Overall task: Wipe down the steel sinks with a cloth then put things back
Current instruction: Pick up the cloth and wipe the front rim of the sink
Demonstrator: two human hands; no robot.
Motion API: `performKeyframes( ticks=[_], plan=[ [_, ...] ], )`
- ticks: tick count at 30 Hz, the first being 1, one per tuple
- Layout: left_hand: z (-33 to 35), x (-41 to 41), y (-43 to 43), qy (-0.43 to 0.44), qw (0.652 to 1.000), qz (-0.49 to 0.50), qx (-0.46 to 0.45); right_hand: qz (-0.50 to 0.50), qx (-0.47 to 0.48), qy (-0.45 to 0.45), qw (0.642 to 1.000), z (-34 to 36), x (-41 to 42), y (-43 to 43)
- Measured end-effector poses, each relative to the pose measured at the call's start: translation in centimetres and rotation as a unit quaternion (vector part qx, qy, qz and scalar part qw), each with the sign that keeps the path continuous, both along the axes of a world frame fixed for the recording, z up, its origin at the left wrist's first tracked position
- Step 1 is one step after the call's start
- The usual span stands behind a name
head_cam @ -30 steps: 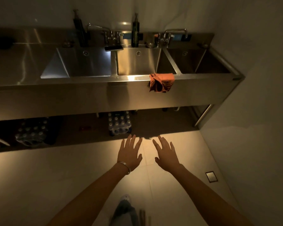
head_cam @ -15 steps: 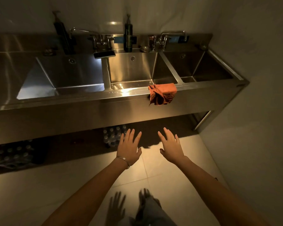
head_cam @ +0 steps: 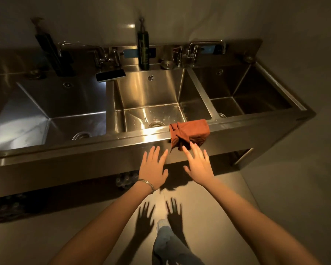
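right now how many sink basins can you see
3: left basin, brightly lit; middle basin, with the orange cloth on its front rim; right basin at the counter's end. More could lie past the frame's left edge.

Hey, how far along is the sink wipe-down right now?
Nothing looks wiped yet: specks dot the middle sink floor. In hand: nothing; the left hand and right hand are open, near the orange cloth draped over the front rim. Left: grab it, wipe all sinks, put things back.
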State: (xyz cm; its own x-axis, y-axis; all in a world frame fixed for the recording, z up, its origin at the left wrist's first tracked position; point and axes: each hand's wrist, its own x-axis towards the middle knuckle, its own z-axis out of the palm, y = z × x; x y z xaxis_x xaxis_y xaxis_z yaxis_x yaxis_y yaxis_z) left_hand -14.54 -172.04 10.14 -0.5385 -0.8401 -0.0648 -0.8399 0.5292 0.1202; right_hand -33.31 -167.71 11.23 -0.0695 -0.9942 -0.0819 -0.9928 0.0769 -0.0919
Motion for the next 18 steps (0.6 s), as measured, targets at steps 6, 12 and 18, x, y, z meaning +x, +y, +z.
performKeyframes(
  ticks=[6,12,18],
  plan=[
    [0.4,-3.5,-5.6,-0.005,1.000,0.005,0.005,-0.007,0.022,-0.023,0.999,1.1,-4.2,-7.7],
    [0.0,-3.9,-8.3,-0.005,0.999,0.015,0.032,0.037,0.073,0.006,0.997,0.2,-5.7,-12.0],
    [-0.7,-3.1,-9.4,-0.010,0.999,0.026,0.039,0.030,0.112,0.001,0.993,-0.6,-4.6,-13.2]
  ],
)
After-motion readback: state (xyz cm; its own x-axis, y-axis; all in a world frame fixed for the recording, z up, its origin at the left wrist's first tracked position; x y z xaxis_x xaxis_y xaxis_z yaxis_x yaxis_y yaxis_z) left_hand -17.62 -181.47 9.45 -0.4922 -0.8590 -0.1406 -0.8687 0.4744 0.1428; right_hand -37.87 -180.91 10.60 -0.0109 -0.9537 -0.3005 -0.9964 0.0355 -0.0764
